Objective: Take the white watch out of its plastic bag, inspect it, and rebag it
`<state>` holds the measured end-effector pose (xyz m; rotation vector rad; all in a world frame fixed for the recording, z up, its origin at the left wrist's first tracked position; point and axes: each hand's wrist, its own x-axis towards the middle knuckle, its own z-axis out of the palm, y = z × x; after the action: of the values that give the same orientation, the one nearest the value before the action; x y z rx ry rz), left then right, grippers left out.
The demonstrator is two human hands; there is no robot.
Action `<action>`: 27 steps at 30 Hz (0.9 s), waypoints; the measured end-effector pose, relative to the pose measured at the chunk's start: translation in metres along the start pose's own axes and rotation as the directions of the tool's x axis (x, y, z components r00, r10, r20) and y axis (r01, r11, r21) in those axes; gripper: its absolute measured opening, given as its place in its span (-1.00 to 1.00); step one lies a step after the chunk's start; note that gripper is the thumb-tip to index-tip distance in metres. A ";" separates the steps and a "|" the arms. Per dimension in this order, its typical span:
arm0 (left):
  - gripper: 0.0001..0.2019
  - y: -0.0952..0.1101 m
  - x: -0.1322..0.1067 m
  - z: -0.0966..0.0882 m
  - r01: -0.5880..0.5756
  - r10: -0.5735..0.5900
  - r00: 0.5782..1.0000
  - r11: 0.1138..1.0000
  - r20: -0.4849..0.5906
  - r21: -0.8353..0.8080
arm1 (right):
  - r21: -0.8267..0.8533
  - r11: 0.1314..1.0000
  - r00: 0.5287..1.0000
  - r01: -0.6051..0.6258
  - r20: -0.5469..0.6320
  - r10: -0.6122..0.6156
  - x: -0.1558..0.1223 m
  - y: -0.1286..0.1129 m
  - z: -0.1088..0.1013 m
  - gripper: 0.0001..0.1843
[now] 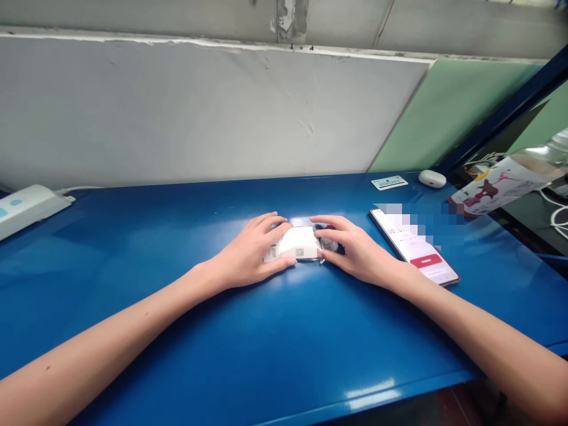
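A small white packet (pixel 296 244) with printed codes on its label lies on the blue table (pixel 266 355), in the middle. My left hand (pixel 251 251) grips the packet's left end, fingers curled over its top and thumb along its near edge. My right hand (pixel 352 248) holds the packet's right end, where clear plastic wrap shows between its fingers. Both hands rest on the table top.
A phone (pixel 417 248) with a lit screen lies just right of my right hand. Behind it are a small card (pixel 389 183) and a white earbud case (pixel 432 178). A plastic bottle (pixel 510 180) lies at the right edge. A white power strip (pixel 26 207) sits far left against the wall.
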<state>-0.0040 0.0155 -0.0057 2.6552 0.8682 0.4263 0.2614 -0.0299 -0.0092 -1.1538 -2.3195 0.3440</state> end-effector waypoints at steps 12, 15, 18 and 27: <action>-0.45 0.004 0.002 -0.001 -0.023 0.023 1.000 0.999 -0.007 0.028 | -0.146 0.984 0.994 0.098 0.055 -0.091 0.006 0.009 -0.018 -0.78; -0.45 0.005 0.001 -0.001 -0.012 0.012 1.000 0.999 0.002 0.039 | -0.181 0.977 0.992 0.111 0.082 -0.098 0.008 0.010 -0.025 -0.78; -0.46 0.005 0.001 0.000 -0.005 0.005 1.000 0.999 0.003 0.051 | -0.201 0.974 0.992 0.103 0.096 -0.085 0.008 0.011 -0.031 -0.79; -0.47 0.007 0.001 0.000 -0.004 0.004 1.000 0.999 -0.012 0.041 | -0.207 0.978 0.997 -0.001 0.077 0.017 0.002 0.009 -0.032 -0.64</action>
<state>0.0009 0.0108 -0.0029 2.6950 0.8845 0.4309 0.2837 -0.0229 0.0143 -1.2700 -2.4652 0.1561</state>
